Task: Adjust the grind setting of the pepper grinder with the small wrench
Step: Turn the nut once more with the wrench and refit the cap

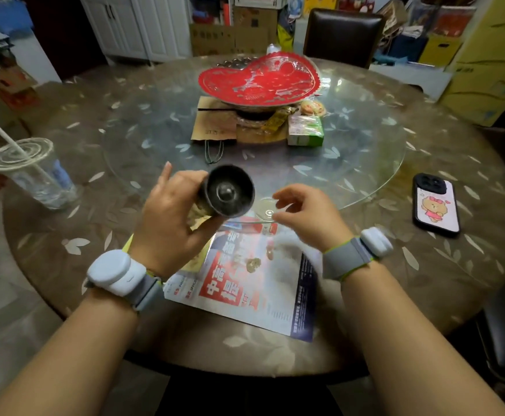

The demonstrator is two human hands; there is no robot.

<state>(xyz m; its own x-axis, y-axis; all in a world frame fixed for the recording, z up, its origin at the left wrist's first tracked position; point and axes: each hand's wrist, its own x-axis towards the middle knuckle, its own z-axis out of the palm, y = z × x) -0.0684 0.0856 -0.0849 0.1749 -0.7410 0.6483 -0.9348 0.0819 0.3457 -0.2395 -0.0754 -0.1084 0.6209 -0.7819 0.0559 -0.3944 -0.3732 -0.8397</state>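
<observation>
My left hand (167, 217) is wrapped around the body of the dark, round-ended pepper grinder (225, 192), holding it above the near edge of the round table with its leaf-patterned cover (455, 265). I have it tipped so its long axis points roughly up toward my face: I am looking straight into its bowl-shaped end, where a rounded nut or knob sits in the centre. My right hand (308, 216) hangs just beside the grinder, to its right, with the fingers curled loosely and thumb and forefinger close together as if pinching something small. Whether the small wrench is between them I cannot tell; the fingertips are blurred and I see no clear tool there or anywhere on the table. Below both hands lies a printed newspaper sheet with a red headline block (245, 283), with a few small bits on it, one of them brownish. The right hand is the nearer free one, so I judge the next move belongs to it: travel left a short way and come down along the grinder's axis onto that central nut, while the left keeps the body from turning.
</observation>
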